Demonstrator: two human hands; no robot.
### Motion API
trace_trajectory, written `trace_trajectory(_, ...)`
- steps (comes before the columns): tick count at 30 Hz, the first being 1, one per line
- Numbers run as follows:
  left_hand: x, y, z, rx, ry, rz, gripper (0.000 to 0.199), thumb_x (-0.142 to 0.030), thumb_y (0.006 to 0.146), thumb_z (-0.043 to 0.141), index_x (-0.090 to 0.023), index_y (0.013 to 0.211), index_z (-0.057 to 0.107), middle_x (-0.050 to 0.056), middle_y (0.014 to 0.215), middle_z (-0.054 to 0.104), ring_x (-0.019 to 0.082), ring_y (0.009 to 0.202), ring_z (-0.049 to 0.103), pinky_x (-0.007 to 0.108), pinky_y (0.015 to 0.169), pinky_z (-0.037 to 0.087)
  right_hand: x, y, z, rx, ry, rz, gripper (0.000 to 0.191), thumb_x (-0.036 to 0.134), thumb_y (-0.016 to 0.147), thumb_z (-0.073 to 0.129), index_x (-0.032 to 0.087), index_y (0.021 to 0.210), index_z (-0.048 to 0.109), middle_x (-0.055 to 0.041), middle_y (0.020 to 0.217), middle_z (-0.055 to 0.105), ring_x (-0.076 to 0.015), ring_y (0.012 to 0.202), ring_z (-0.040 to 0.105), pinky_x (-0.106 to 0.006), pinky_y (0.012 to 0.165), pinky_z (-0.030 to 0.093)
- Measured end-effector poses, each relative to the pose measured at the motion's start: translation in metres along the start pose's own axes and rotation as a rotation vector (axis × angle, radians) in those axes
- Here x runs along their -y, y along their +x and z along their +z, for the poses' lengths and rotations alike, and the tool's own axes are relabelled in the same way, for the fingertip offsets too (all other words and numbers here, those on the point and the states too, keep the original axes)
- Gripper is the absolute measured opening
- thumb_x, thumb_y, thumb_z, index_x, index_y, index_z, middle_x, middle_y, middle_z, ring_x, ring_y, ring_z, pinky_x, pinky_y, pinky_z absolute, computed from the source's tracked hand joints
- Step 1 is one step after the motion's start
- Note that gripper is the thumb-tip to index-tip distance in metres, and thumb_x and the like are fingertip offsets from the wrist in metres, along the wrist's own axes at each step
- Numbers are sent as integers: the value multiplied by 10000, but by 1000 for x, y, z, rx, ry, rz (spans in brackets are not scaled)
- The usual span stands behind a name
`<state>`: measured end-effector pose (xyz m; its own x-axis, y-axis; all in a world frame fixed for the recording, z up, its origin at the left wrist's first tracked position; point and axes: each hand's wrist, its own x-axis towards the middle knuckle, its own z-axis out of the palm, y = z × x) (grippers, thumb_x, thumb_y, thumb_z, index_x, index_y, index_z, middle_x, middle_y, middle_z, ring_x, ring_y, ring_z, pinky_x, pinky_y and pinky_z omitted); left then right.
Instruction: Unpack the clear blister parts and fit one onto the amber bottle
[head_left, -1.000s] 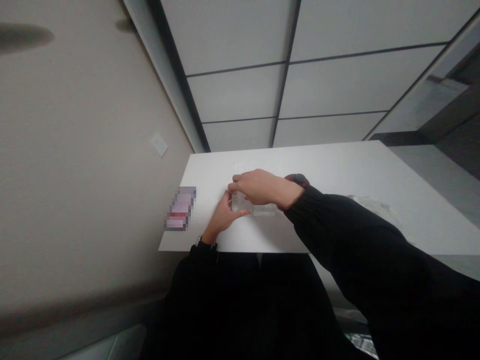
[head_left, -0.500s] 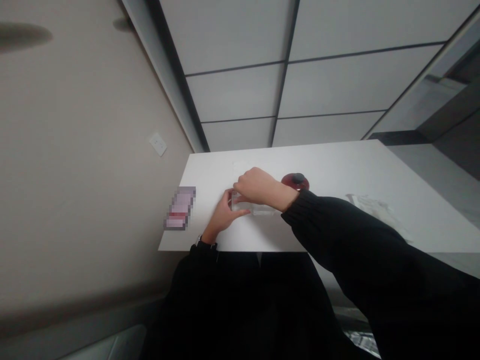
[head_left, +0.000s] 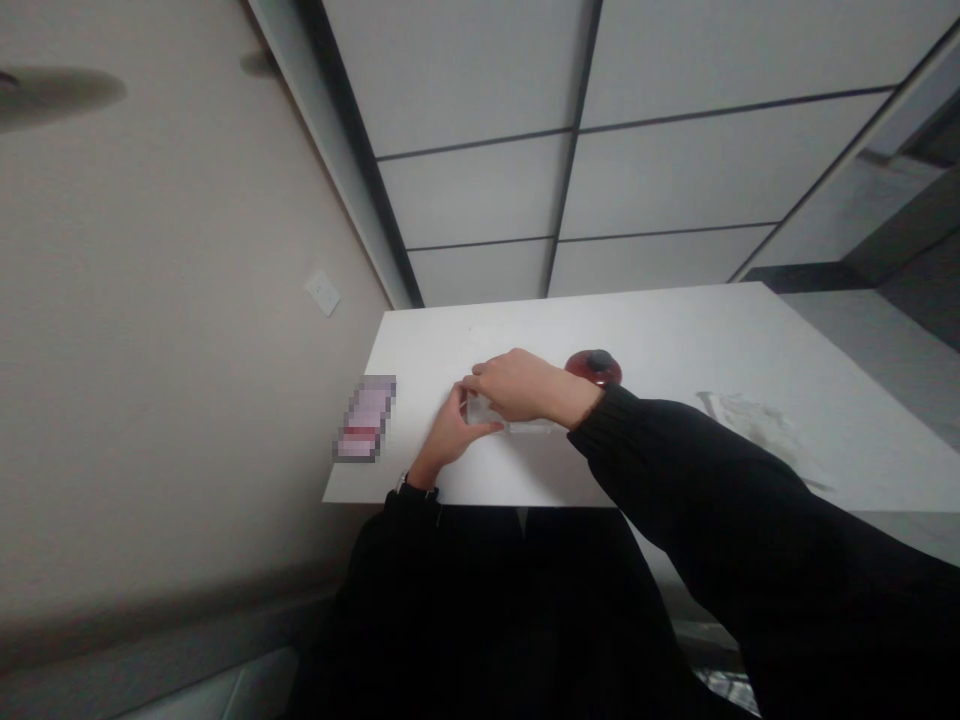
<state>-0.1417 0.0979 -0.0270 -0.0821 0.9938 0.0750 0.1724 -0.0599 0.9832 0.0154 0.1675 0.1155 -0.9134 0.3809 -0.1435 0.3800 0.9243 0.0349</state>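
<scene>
A clear plastic container (head_left: pixel 529 428) sits on the white table in front of me. My left hand (head_left: pixel 448 432) is wrapped round its left end, thumb along the near side and fingers at the far side. Over the container lies my right hand (head_left: pixel 516 384), back upward, with bent fingers reaching down at the left end, close to my left fingertips. The right fingertips are partly hidden, so I cannot make out what they grip. Just beyond my right wrist is a round, dark red object (head_left: pixel 580 364) with a dark grey top, partly covered by the wrist.
Crumpled clear plastic (head_left: pixel 757 422) lies on the right side of the white table (head_left: pixel 675 330), beyond my sleeve. A blurred-out pinkish rectangular thing (head_left: pixel 367 415) lies at the left edge. A wall with a socket plate (head_left: pixel 323 293) rises on the left; pale panels stand behind.
My right hand has lowered slightly over the container, and its fingers have shifted at the left end. My left hand keeps its hold. The view has shifted slightly.
</scene>
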Motion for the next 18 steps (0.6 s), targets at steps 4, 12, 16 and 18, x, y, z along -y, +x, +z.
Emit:
trace_trajectory(4, -2, -1, 0, -6, 26, -4, 701, -315, 666, 962, -189, 1222, 553, 135, 1314, 662, 351, 1283, 624, 518, 1128, 479, 1, 1, 0, 19, -42, 62, 333, 372, 1035, 646, 88, 1140, 785, -209, 1096, 813, -329, 1003, 772, -359, 743, 440)
trace_trajectory(12, 0, 0, -1, 2, 31, -2, 674, -307, 676, 947, -193, 1211, 553, 113, 1281, 661, 331, 1246, 631, 493, 1104, 488, 2, -2, -1, 8, -28, 108, 345, 387, 1044, 628, 94, 1143, 782, -215, 1075, 810, -328, 1005, 763, -349, 736, 415)
trace_trajectory(16, 1, 1, -1, -1, 22, 2, 690, -299, 666, 944, -200, 1221, 547, 109, 1278, 659, 335, 1267, 623, 497, 1110, 487, 3, -4, -1, -19, 9, 59, 334, 282, 1010, 656, 153, 1313, 707, -160, 1168, 806, -289, 985, 765, -333, 708, 402)
trace_trajectory(18, 1, 1, -1, 4, 25, 10, 680, -293, 668, 939, -202, 1218, 550, 109, 1284, 657, 333, 1270, 622, 501, 1116, 483, 4, -4, -1, -17, -13, 76, 292, 258, 1028, 621, 142, 1274, 728, -164, 1141, 810, -293, 989, 767, -340, 709, 407)
